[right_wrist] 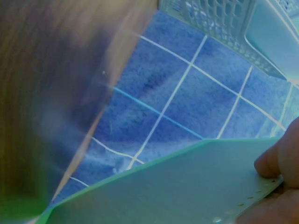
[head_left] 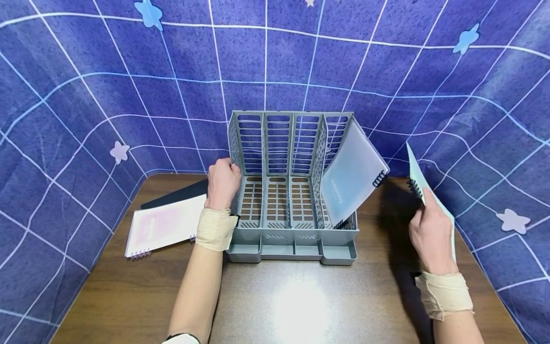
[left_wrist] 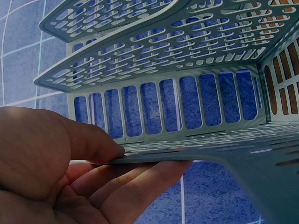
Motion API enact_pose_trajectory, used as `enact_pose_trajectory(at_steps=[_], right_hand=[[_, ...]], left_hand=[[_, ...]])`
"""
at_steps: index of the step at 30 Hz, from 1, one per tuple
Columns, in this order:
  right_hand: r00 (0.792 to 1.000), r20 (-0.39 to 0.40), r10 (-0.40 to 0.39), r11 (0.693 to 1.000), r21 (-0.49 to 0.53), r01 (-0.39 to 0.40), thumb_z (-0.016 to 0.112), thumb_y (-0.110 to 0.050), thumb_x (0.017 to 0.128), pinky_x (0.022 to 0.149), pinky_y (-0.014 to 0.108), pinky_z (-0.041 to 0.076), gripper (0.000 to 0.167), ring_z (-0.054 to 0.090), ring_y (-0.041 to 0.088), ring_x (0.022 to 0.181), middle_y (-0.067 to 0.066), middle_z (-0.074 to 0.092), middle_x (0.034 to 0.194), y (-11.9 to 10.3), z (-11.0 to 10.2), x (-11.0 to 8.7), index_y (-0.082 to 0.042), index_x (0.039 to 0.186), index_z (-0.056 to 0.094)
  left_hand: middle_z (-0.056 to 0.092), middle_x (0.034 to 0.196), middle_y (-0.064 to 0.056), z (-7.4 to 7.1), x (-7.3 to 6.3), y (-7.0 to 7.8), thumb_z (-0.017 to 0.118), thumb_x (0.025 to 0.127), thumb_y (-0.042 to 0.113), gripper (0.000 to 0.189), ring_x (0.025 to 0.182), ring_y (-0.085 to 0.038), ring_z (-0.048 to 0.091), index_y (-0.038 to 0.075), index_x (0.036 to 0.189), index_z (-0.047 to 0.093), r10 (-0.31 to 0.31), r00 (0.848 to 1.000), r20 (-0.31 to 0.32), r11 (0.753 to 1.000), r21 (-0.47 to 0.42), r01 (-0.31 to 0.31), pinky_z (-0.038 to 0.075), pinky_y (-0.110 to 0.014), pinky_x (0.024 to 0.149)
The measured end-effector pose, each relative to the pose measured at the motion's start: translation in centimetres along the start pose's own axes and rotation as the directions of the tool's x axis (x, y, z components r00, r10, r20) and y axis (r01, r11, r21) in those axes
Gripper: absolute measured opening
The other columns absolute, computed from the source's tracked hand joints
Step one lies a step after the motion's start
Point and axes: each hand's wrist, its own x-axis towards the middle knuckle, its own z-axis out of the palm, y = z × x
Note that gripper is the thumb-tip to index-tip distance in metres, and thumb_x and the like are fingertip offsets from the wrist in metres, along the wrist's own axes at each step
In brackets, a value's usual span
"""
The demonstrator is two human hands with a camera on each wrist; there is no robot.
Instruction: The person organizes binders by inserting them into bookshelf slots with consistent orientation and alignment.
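A grey-green desk file organizer (head_left: 296,235) with slotted dividers and small front trays stands at the table's middle. My left hand (head_left: 223,184) pinches the edge of its left side wall, thumb inside and fingers outside, as the left wrist view shows on the slotted wall (left_wrist: 154,157). A spiral notebook with a bluish translucent cover (head_left: 352,179) leans tilted in the rightmost compartment. Off to the right, my right hand (head_left: 431,234) grips a pale green spiral notebook (head_left: 417,169), raised above the table and apart from the organizer. Its broad cover (right_wrist: 154,186) fills the lower right wrist view.
Left of the organizer lies a pinkish-white spiral notebook (head_left: 167,222), overlapping a dark flat item (head_left: 174,195) behind it. A blue cloth with white lines and stars (head_left: 185,57) hangs around the back and sides of the wooden table (head_left: 124,291).
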Motion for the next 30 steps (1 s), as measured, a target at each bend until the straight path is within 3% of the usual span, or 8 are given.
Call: enact_pose_trajectory(at_steps=[6,15,22,30], right_hand=[[0.996,-0.072,0.055,0.998,0.03,-0.052,0.046,0.006,0.093,0.076,0.069,0.037,0.047,0.057,0.062,0.097,0.029,0.066,0.12,-0.3,-0.8,0.5,-0.005,0.136,0.059],[0.98,-0.167,0.105,0.993,0.064,-0.096,0.047,-0.003,0.099,0.08,0.07,0.039,0.043,0.059,0.063,0.094,0.031,0.068,0.116,-1.0,-1.5,0.7,-0.009,0.139,0.061],[0.965,-0.23,0.129,0.991,0.065,-0.117,0.049,-0.012,0.104,0.067,0.07,0.033,0.023,0.048,0.065,0.073,0.037,0.059,0.082,-1.7,-2.0,0.9,0.007,0.111,0.061],[0.95,-0.249,0.19,0.98,0.104,-0.169,0.05,-0.013,0.103,0.069,0.07,0.031,0.025,0.044,0.064,0.072,0.037,0.055,0.081,-2.8,-2.7,1.0,0.011,0.103,0.058]], left_hand=[[0.068,0.083,-0.025,0.0,0.0,0.0,0.05,0.096,0.011,0.024,0.081,-0.049,0.068,0.004,0.076,0.061,0.001,1.0,0.001,1.0,-0.001,-0.001,0.052,-0.058,0.071],[0.067,0.082,-0.026,0.0,-0.1,0.0,0.05,0.096,0.011,0.026,0.079,-0.05,0.068,0.005,0.073,0.059,0.005,1.0,-0.012,1.0,-0.01,-0.006,0.052,-0.058,0.069],[0.065,0.076,-0.022,0.1,-0.1,-0.1,0.049,0.096,0.011,0.027,0.073,-0.046,0.067,0.006,0.071,0.056,0.018,1.0,-0.019,1.0,-0.011,-0.018,0.051,-0.055,0.065],[0.066,0.076,-0.022,0.1,0.0,-0.1,0.05,0.097,0.011,0.027,0.072,-0.045,0.067,0.006,0.071,0.057,0.007,1.0,-0.017,1.0,-0.011,-0.007,0.051,-0.055,0.065]])
